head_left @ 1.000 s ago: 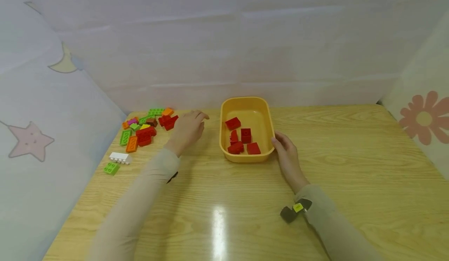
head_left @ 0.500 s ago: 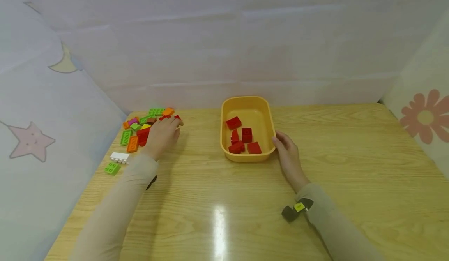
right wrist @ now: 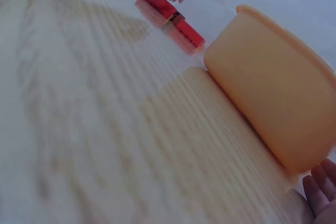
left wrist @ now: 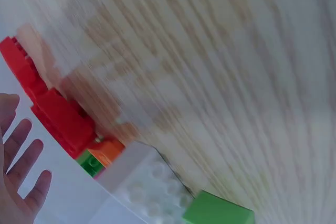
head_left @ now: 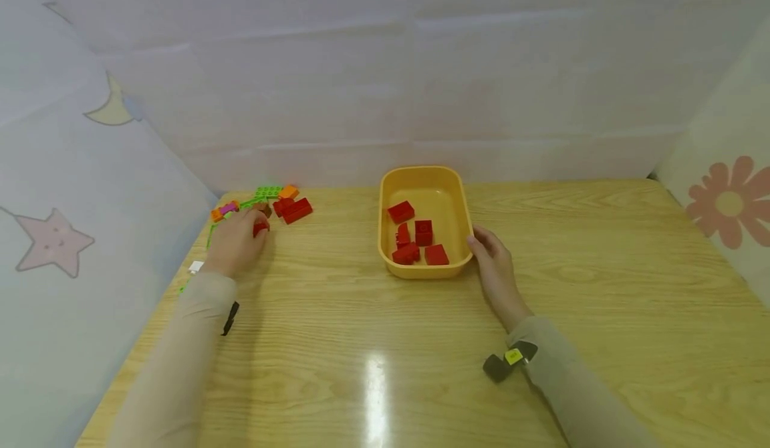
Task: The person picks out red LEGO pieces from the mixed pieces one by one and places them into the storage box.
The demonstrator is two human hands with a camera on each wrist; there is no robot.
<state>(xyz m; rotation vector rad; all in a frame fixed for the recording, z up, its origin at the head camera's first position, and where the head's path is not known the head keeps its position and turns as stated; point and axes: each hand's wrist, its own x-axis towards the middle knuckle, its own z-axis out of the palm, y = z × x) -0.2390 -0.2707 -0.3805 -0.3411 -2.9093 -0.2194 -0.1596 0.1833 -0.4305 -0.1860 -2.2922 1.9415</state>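
My left hand (head_left: 236, 239) is over the pile of toy building bricks on the left, its fingers bent downward beside a red brick (head_left: 260, 228). The left wrist view shows several of its fingers (left wrist: 23, 140) spread, apart from the red bricks (left wrist: 63, 121) in that view. On the right, my right hand (head_left: 494, 267) holds the yellow tray (head_left: 424, 273), thumb at the rim and fingers (right wrist: 315, 190) along the outer wall. Several red bricks (head_left: 424, 232) lie inside the tray. Two more red bricks (head_left: 297, 210) lie just right of the pile.
Green bricks (head_left: 268, 192), an orange brick (head_left: 289, 191) and a brown brick (head_left: 263, 208) lie at the back of the pile. A white brick (left wrist: 152, 184) and a green one (left wrist: 218, 211) sit nearer me, largely hidden by my left arm. A cloth-covered wall (head_left: 337, 120) stands behind the table.
My left hand has swung left and toward me, from beside the red bricks to over the pile, uncovering the two red bricks behind. My right hand and the tray hardly differ.
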